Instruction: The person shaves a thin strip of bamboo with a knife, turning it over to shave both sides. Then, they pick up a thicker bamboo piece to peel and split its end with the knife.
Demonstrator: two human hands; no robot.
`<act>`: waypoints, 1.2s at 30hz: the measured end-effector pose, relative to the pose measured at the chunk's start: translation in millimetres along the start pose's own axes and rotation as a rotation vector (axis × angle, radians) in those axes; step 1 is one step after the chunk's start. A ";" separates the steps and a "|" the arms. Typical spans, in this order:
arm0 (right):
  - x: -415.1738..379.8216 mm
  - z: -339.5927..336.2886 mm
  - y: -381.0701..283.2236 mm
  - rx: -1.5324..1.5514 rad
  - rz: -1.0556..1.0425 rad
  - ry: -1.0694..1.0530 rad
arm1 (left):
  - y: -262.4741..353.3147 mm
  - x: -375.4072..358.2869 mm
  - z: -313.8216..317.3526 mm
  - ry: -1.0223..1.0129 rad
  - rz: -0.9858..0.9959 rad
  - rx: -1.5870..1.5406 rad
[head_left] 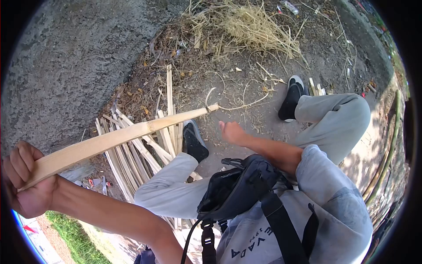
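My left hand (30, 178) is closed around the wide end of a long, pale bamboo strip (110, 140) at the far left. The strip slants up to the middle of the view, where its narrow tip has a thin curled shaving (210, 100) hanging at it. Just below that tip is my right hand (233, 133), its fingers curled closed and the thumb toward the strip. Whatever it grips, if anything, is hidden. A gap separates this hand from the strip.
Split bamboo strips (132, 165) lie in a pile beside my left shoe (194, 143). My right shoe (291, 99) rests on bare soil. A heap of straw-like shavings (259, 28) lies ahead, near a rough grey concrete slab (79, 57). A black bag (239, 185) hangs at my waist.
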State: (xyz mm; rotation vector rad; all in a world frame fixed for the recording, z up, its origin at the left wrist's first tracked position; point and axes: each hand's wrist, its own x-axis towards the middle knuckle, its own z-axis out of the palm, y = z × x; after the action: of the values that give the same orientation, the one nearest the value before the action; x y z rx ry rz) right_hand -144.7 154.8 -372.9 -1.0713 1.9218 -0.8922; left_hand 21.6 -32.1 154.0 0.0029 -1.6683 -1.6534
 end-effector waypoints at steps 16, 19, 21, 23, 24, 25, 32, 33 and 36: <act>25.3 0.4 28.0 -0.110 0.193 -0.136 | -7.8 -4.3 18.9 0.045 0.013 -0.022; 10.0 -19.7 -35.5 -0.055 -0.001 -0.064 | -5.3 -4.8 3.8 0.128 0.121 0.061; 7.6 -13.8 -21.6 -0.038 -0.026 -0.058 | -5.8 -8.3 -2.5 0.175 0.155 0.080; 1.8 12.0 33.1 -0.091 0.147 -0.110 | -10.0 -4.3 3.4 0.076 0.110 0.026; 8.0 23.5 70.3 -0.162 0.323 -0.152 | -10.9 -1.3 11.5 0.039 0.062 -0.012; 16.7 14.4 65.1 -0.166 0.283 -0.152 | -13.7 1.2 20.9 0.001 0.017 -0.050; -0.8 -32.8 -40.0 -0.015 0.088 -0.157 | -11.6 1.9 9.0 0.121 0.130 0.018; -8.1 -28.1 -44.2 0.039 0.043 -0.143 | -10.8 0.6 7.0 0.161 0.156 0.048; 2.0 24.6 50.4 -0.119 0.327 -0.108 | -17.3 1.8 12.1 0.057 0.076 -0.066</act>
State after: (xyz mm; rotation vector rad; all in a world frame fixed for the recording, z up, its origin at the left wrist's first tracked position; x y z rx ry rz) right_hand -143.0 168.3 -427.3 -0.8199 2.0031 -0.5335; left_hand 5.5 -25.4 141.9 -0.0457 -1.5518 -1.6357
